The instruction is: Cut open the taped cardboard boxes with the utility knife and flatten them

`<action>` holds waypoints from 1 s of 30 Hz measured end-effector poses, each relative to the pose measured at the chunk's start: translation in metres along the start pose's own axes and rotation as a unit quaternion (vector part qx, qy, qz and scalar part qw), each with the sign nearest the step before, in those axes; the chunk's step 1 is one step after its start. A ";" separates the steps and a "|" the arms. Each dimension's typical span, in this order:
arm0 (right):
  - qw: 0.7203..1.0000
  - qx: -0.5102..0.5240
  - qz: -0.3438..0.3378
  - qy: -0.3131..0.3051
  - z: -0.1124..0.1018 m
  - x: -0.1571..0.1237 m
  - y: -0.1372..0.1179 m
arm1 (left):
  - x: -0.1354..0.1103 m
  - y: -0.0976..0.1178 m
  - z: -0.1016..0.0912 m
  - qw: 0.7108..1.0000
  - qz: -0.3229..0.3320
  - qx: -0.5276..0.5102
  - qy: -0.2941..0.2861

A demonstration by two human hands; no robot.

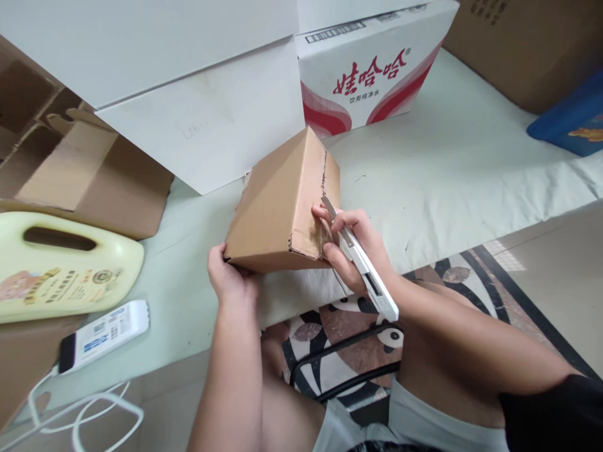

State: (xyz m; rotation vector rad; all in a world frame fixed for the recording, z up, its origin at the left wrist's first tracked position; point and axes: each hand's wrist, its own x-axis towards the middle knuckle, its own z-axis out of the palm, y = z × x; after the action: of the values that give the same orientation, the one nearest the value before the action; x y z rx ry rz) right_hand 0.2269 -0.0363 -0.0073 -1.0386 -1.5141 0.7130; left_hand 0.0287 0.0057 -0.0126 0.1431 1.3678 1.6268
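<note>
A small brown cardboard box stands tilted on the white-covered surface. My left hand grips its near lower corner, fingers closed under the edge. My right hand holds a white utility knife against the box's right face. The blade tip touches the taped seam, which is torn along its upper part.
A white and red printed carton and large white boxes stand behind. Open brown cardboard, a pale yellow jug and a white power strip with cable lie at left. A blue item sits at far right.
</note>
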 end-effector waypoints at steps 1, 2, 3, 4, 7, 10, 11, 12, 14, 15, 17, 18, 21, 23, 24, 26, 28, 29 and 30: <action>1.000 0.001 0.002 -0.001 0.000 0.000 0.000 | 0.000 0.000 0.000 1.000 -0.001 -0.002 -0.004; 1.000 0.002 0.002 -0.001 0.000 0.000 0.000 | 0.000 0.000 0.000 1.000 0.000 -0.004 -0.006; 1.000 0.001 0.002 -0.001 0.000 0.000 0.000 | 0.000 0.000 0.000 1.000 -0.001 -0.006 -0.007; 1.000 0.000 0.001 0.000 0.000 0.000 0.000 | 0.000 0.000 0.001 1.000 -0.001 -0.008 -0.006; 1.000 -0.002 -0.001 0.000 0.000 0.000 -0.001 | 0.000 0.001 0.001 1.000 -0.008 -0.009 -0.001; 1.000 0.002 0.003 -0.001 0.000 0.000 -0.001 | -0.001 0.001 0.001 1.000 -0.008 -0.005 -0.003; 1.000 0.006 0.003 -0.001 0.000 0.000 -0.001 | -0.001 0.001 0.001 1.000 -0.007 -0.004 -0.005; 1.000 0.009 0.004 -0.002 0.000 0.000 -0.002 | -0.001 0.001 0.001 1.000 -0.005 -0.004 -0.007; 1.000 0.014 0.007 -0.004 -0.001 0.000 -0.002 | -0.001 0.001 0.001 1.000 -0.005 -0.006 -0.010; 1.000 0.015 0.010 -0.006 -0.002 0.001 -0.002 | -0.001 0.001 0.001 1.000 -0.005 -0.007 -0.009; 1.000 0.017 0.015 -0.010 -0.002 0.001 -0.003 | -0.001 0.001 0.001 1.000 -0.004 -0.007 -0.004; 1.000 0.018 0.017 -0.011 -0.002 0.001 -0.003 | -0.001 0.001 0.001 1.000 -0.004 -0.007 -0.002; 1.000 0.022 0.016 -0.010 -0.001 0.001 -0.002 | -0.001 0.001 0.001 1.000 -0.007 -0.005 0.004; 1.000 0.021 0.013 -0.007 -0.001 0.000 -0.002 | -0.002 0.001 0.001 1.000 -0.013 -0.001 0.009; 1.000 0.020 0.011 -0.005 0.000 0.000 -0.002 | -0.002 0.001 0.001 1.000 -0.016 0.001 0.010; 1.000 0.015 0.012 -0.003 0.000 0.001 -0.002 | -0.002 0.001 0.001 1.000 -0.021 0.000 0.006; 1.000 0.007 0.015 -0.001 0.000 0.001 -0.002 | -0.001 0.000 0.002 1.000 -0.022 -0.009 0.000; 1.000 0.003 0.016 -0.001 -0.001 0.001 -0.003 | -0.001 -0.001 0.002 1.000 -0.021 -0.013 0.001; 1.000 0.001 0.015 0.001 -0.001 0.002 -0.003 | 0.000 -0.002 0.002 1.000 -0.019 -0.015 0.003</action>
State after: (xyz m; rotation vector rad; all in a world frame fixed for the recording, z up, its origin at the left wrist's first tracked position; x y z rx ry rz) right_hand 0.2273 -0.0362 -0.0038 -1.0621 -1.4981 0.7352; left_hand 0.0308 0.0069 -0.0133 0.0949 1.3424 1.6152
